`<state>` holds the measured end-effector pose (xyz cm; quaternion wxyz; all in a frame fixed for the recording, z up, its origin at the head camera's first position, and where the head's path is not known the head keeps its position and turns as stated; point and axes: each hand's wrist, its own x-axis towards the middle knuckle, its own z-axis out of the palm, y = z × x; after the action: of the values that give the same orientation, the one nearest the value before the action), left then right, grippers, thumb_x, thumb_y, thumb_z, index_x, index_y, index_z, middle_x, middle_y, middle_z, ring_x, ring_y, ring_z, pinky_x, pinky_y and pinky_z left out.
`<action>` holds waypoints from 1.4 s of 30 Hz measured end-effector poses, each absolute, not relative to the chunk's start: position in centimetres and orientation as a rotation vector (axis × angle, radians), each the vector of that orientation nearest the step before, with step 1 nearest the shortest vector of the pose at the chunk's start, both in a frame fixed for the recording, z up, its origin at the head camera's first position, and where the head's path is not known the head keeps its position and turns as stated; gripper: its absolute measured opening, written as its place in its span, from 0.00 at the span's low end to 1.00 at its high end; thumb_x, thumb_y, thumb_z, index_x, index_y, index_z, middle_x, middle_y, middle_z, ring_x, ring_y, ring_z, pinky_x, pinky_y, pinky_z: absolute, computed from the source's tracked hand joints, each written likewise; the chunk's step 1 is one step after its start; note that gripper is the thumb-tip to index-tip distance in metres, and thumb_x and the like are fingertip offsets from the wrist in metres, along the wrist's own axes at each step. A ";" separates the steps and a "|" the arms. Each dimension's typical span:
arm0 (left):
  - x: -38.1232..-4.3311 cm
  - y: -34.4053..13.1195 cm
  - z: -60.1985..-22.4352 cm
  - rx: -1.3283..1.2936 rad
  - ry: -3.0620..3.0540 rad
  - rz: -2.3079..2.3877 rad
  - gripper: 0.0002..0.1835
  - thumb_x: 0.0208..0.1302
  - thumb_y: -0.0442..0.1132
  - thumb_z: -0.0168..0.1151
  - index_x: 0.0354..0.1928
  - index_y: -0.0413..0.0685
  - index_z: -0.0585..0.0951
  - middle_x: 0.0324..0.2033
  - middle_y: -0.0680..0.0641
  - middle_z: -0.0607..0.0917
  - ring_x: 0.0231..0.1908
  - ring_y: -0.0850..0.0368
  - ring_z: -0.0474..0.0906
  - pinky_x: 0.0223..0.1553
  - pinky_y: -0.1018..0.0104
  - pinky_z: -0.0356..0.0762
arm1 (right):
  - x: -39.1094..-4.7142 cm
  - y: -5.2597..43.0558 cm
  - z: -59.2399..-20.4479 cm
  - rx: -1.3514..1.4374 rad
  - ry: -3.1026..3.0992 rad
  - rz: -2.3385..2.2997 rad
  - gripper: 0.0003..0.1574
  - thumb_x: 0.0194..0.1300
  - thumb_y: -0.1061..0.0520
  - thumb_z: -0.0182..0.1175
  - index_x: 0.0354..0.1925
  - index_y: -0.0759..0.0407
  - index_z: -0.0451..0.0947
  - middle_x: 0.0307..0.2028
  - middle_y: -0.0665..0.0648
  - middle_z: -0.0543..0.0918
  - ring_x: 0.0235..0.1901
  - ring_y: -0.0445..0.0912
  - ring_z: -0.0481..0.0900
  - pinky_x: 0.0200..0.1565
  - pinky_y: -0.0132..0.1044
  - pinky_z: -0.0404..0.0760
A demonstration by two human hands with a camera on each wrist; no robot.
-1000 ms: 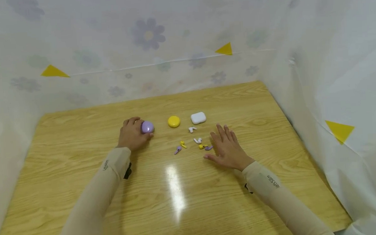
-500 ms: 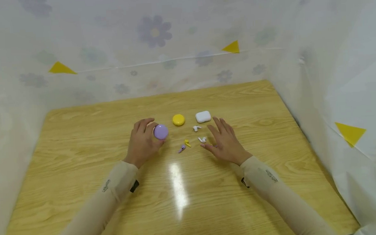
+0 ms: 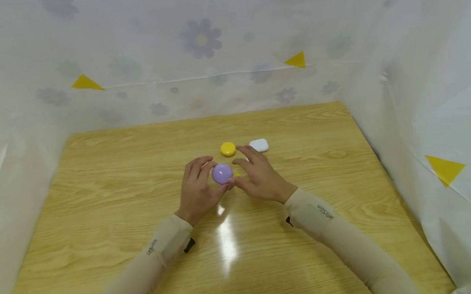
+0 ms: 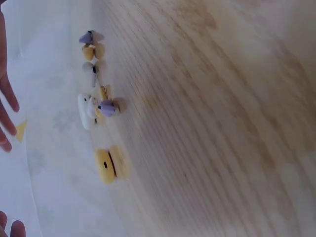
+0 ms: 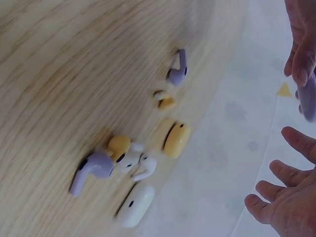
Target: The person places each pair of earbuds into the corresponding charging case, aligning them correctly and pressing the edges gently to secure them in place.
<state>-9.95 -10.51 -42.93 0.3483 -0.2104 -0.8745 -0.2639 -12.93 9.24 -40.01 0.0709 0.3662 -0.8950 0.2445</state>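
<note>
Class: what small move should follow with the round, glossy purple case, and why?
Probably the right hand should try opening the purple case: it looks closed, the left hand grips it, and purple stemmed earbuds lie loose nearby.

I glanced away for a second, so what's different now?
The left hand, holding the purple case throughout, has carried it rightward, toward the middle; the right hand has moved left, close to it. The yellow case and white case stayed put.

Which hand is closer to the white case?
Right. The right hand is just in front of the white case; the left hand is farther off to the left, holding the purple case.
</note>
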 end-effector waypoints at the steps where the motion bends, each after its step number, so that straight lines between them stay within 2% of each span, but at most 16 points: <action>1: -9.9 -10.3 -43.0 -0.541 -2.262 -0.690 0.30 0.39 0.55 0.71 0.37 0.38 0.76 0.45 0.41 0.78 0.49 0.47 0.71 0.54 0.58 0.67 | -12.9 9.0 -40.0 1.114 -2.683 0.736 0.26 0.58 0.43 0.56 0.48 0.59 0.73 0.62 0.64 0.64 0.65 0.59 0.58 0.63 0.58 0.57; 6: -9.8 -9.8 -43.5 -0.523 -2.252 -0.690 0.29 0.40 0.56 0.69 0.37 0.38 0.77 0.44 0.41 0.78 0.48 0.47 0.72 0.54 0.59 0.67 | -12.9 8.3 -40.1 1.129 -2.636 0.791 0.18 0.58 0.46 0.56 0.39 0.58 0.75 0.56 0.63 0.71 0.61 0.60 0.63 0.61 0.57 0.60; 12: -9.6 -9.7 -43.8 -0.523 -2.294 -0.682 0.31 0.37 0.54 0.72 0.39 0.38 0.76 0.45 0.41 0.77 0.48 0.47 0.71 0.53 0.59 0.67 | -13.1 7.9 -40.1 1.186 -2.602 0.853 0.11 0.58 0.53 0.56 0.30 0.60 0.74 0.45 0.62 0.75 0.50 0.53 0.71 0.53 0.48 0.70; 17: -9.6 -10.2 -43.7 -0.569 -2.402 -0.818 0.31 0.39 0.51 0.72 0.44 0.39 0.74 0.50 0.40 0.74 0.51 0.46 0.69 0.54 0.56 0.69 | -13.5 8.2 -40.0 1.198 -2.650 0.771 0.11 0.59 0.54 0.56 0.32 0.62 0.74 0.44 0.63 0.76 0.47 0.52 0.72 0.51 0.47 0.71; 23: -10.1 -11.0 -43.4 -0.590 -2.551 -1.000 0.25 0.43 0.42 0.71 0.45 0.43 0.76 0.51 0.42 0.74 0.54 0.46 0.67 0.55 0.52 0.66 | -13.9 8.8 -40.2 1.220 -2.642 0.583 0.13 0.58 0.52 0.58 0.34 0.63 0.74 0.45 0.62 0.74 0.47 0.53 0.72 0.52 0.47 0.70; 29: -10.2 -11.3 -43.2 -0.627 -2.632 -1.046 0.20 0.46 0.42 0.69 0.43 0.45 0.78 0.52 0.43 0.75 0.55 0.47 0.65 0.54 0.51 0.67 | -13.9 8.9 -40.4 1.303 -2.566 0.485 0.13 0.54 0.55 0.61 0.35 0.63 0.74 0.46 0.62 0.74 0.47 0.52 0.72 0.52 0.47 0.71; 37: -10.5 -11.0 -43.2 -0.701 -2.642 -1.000 0.16 0.47 0.43 0.68 0.38 0.46 0.79 0.52 0.43 0.75 0.55 0.46 0.66 0.56 0.51 0.66 | -13.8 9.0 -40.4 1.319 -2.614 0.482 0.12 0.56 0.55 0.60 0.37 0.61 0.74 0.48 0.62 0.73 0.53 0.53 0.69 0.58 0.50 0.68; 42: -10.7 -10.7 -43.2 -0.708 -2.636 -0.985 0.14 0.47 0.44 0.68 0.36 0.46 0.80 0.51 0.44 0.76 0.54 0.46 0.68 0.56 0.52 0.67 | -13.9 9.0 -40.2 1.319 -2.621 0.553 0.12 0.57 0.55 0.59 0.38 0.61 0.74 0.48 0.62 0.73 0.50 0.52 0.71 0.54 0.47 0.70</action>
<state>-10.69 -10.72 -43.22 0.1196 -0.2423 -0.9019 -0.3369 -13.89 9.02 -40.24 0.0777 0.4405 -0.8751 0.1847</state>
